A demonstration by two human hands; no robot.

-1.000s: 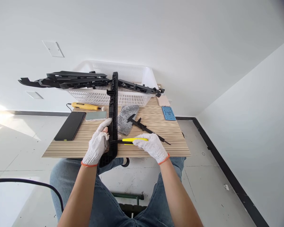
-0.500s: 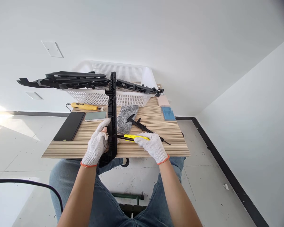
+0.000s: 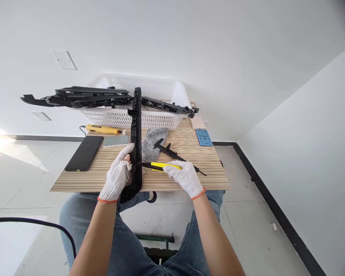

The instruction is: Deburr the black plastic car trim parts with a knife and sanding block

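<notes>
Possibly the tips of the yellow-and-black hand tool [image 3: 158,165], clasped in the gloved right hand [image 3: 186,177], could skid off the ribbed black plastic trim piece [image 3: 135,134] and jab the left hand [image 3: 117,178], which grips its side close by with a bare fingertip [image 3: 127,157] showing. The trim's near end overhangs the tabletop's [image 3: 201,182] front edge, so a hard push could tilt it.

Caliper [image 3: 172,153] between right hand [image 3: 185,177] and basket [image 3: 181,94]
</notes>
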